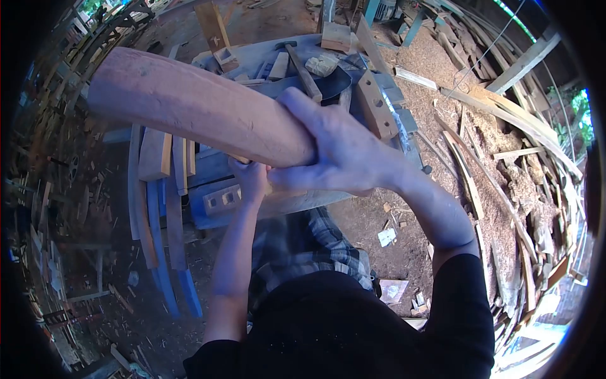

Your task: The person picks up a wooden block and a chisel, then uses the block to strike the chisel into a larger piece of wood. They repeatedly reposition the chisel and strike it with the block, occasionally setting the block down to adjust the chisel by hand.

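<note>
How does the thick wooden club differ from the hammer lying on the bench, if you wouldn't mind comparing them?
The club is gripped in the right hand; the hammer lies unheld. The club is thick and reddish throughout, while the hammer has a slim handle and dark head. Both show wood.

The workbench (251,55) carries many things on its top. A hammer (304,74) lies near a pale rough lump (322,64). At the right side there is a wooden block with holes (375,93); at the near edge, a block with square cuts (223,199).
</note>
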